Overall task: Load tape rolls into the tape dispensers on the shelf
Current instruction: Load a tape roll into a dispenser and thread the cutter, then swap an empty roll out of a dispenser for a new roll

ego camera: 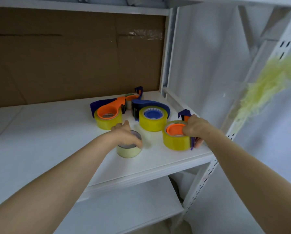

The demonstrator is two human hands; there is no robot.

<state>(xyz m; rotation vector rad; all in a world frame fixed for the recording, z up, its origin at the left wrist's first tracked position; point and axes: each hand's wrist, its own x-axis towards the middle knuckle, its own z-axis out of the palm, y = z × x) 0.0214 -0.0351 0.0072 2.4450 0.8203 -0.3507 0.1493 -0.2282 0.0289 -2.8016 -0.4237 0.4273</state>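
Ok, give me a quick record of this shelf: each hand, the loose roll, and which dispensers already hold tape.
left hand: grips pale loose roll
right hand: grips front-right dispenser at its orange hub
loaded: front-right dispenser, orange-hub dispenser at left, blue-hub dispenser in middle
unclear: back dispenser, partly hidden
surface: white shelf, cardboard behind

Storeroom, white metal shelving (158, 168), cardboard backing (73, 56)
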